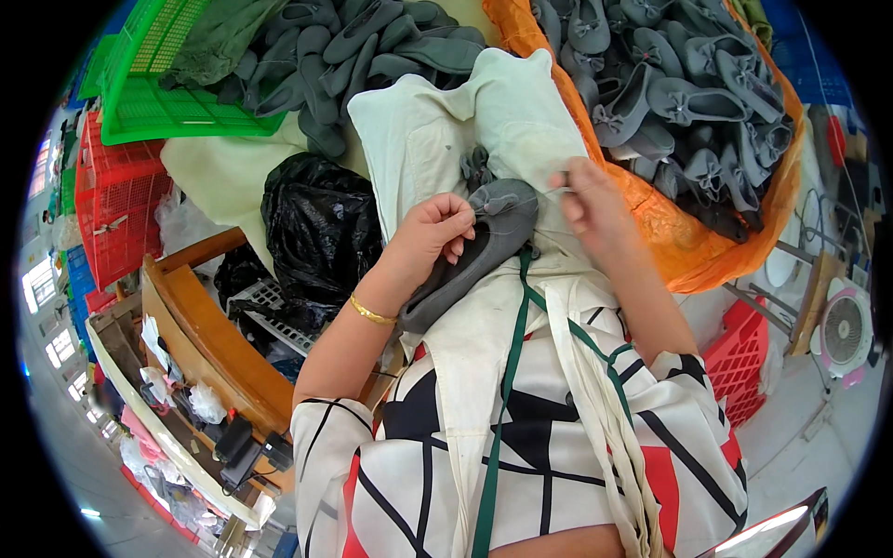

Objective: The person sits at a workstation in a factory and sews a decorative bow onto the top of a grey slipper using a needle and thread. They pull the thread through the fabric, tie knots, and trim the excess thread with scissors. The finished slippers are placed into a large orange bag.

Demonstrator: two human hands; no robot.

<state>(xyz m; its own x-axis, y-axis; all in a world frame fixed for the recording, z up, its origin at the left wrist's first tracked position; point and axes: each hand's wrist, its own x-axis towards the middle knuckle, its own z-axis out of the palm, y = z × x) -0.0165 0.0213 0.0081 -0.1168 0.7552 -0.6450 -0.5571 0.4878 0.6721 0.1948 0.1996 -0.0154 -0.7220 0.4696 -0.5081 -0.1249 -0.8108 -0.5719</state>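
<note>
Head view: the left hand point(435, 230) is pinching at the bow point(493, 201) of a grey ballet flat point(507, 244), which is resting on the lap point(569, 249), looking light and pliable, likely best steadied by the toe point(524, 195); the blurred right hand point(593, 208) is hovering half-curled, its hold unclear.

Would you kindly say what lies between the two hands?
Head view: from left hand to right hand, the front of a grey shoe, then pale cloth.

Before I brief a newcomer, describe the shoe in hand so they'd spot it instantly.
From the orange sack, look left to the pale lap. A grey shoe rests there, toe pointing away from the body. Unlike the heaped shoes, it is held, the left grip beside its bow.
</note>
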